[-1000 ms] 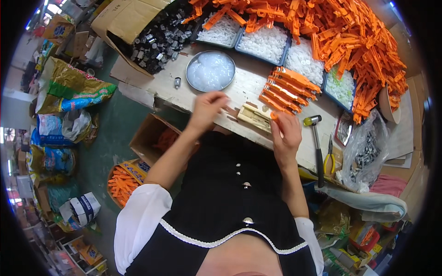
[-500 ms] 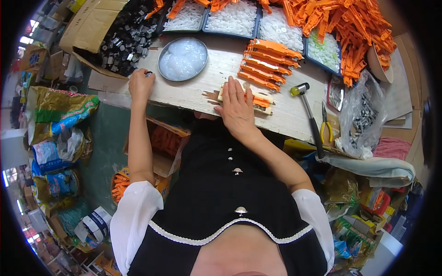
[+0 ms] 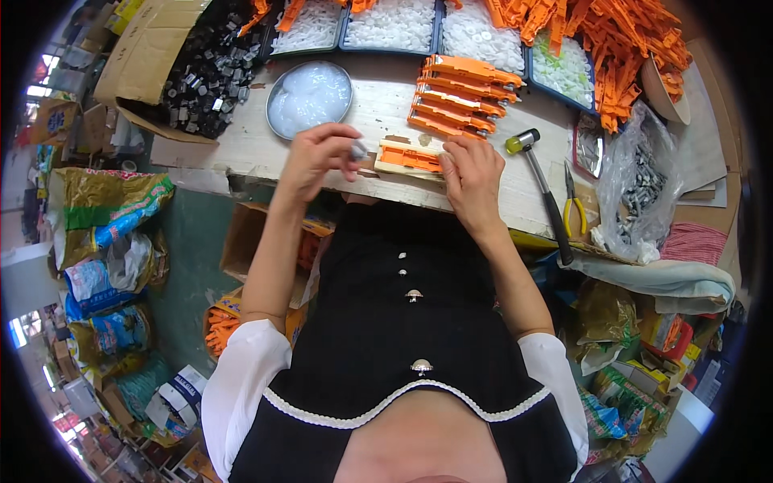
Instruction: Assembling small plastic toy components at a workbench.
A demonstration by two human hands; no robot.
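Note:
My left hand (image 3: 318, 161) pinches a small grey, shiny piece (image 3: 358, 150) between thumb and fingers, just left of a pale cream block (image 3: 386, 167) at the table's front edge. In the block's recess lies a long orange plastic part (image 3: 409, 158). Closed fingers of my right hand (image 3: 475, 181) rest on the right end of this part and block, hiding that end. Behind them sits a row of orange assemblies (image 3: 459, 97) with metal bits. A round dish (image 3: 310, 98) of clear, whitish gel stands behind my left hand.
A cardboard box (image 3: 153, 52) of small black and silver pieces (image 3: 213, 84) lies at the far left. Dark trays (image 3: 390, 28) of white parts and an orange heap (image 3: 612, 48) line the back. On the right are a hammer (image 3: 546, 193), pliers (image 3: 573, 205) and a plastic bag (image 3: 636, 185).
My left hand has moved right from beside the cardboard box, carrying the small piece to the block. My right hand has slid from flat across the block to its right end, uncovering the orange part.

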